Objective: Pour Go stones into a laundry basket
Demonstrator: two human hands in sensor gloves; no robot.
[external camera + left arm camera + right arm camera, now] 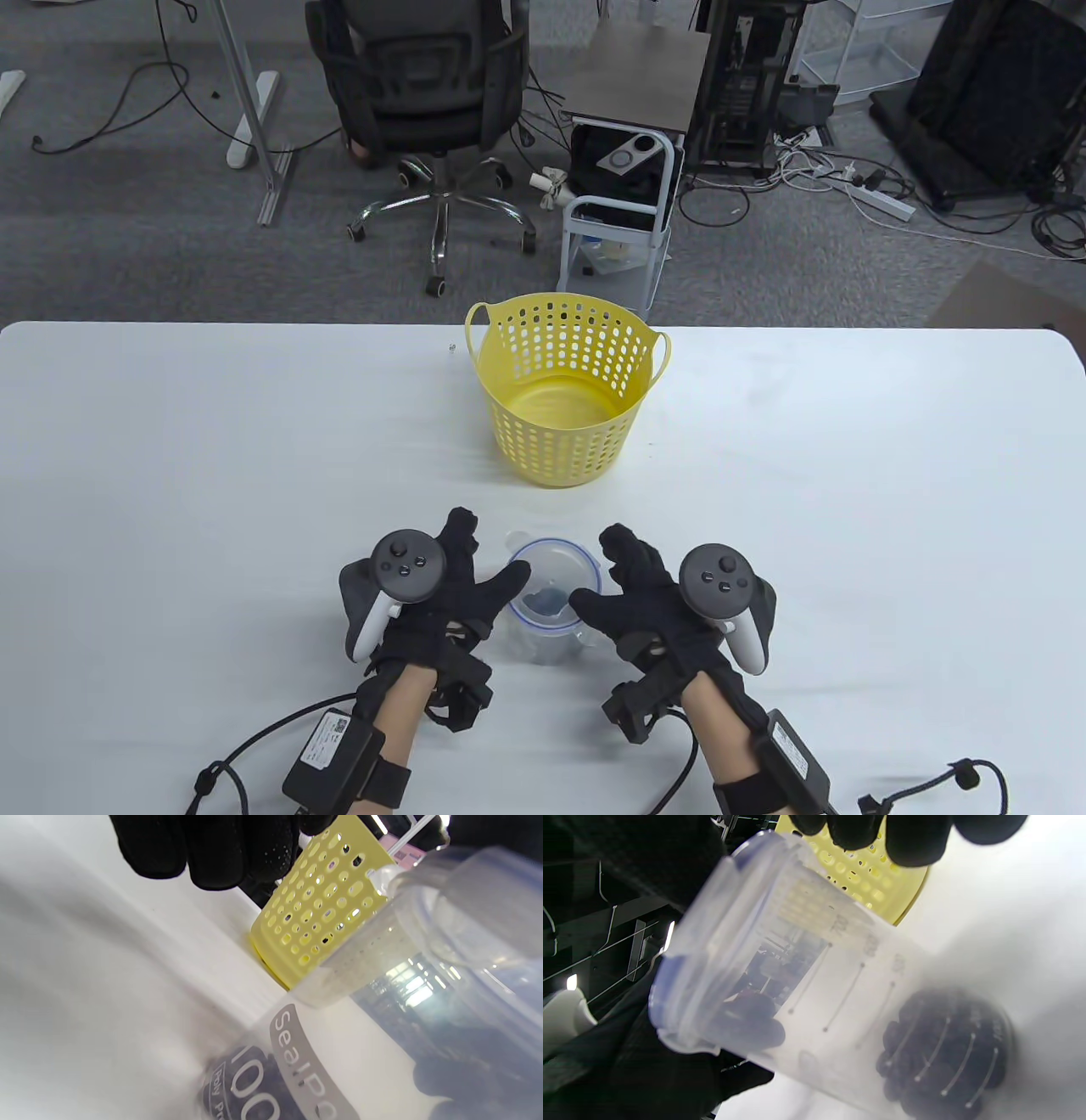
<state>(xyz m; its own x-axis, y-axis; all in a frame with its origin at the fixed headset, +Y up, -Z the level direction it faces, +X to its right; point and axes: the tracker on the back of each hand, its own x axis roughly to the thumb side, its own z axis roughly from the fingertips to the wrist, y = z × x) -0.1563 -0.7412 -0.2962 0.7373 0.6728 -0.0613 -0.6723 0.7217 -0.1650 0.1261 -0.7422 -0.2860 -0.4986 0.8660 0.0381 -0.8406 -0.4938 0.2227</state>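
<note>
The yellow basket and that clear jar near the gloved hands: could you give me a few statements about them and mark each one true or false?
1. The yellow laundry basket stands upright on the white table. True.
2. Dark Go stones already lie in the basket. False: they sit at the bottom of the clear container; the basket floor shows bare.
3. The container sits between the left hand and the right hand. True.
4. The container has a red lid. False: its rim is blue and its mouth looks open.
5. The basket is nearer the person than the container. False: it stands beyond it.
</note>
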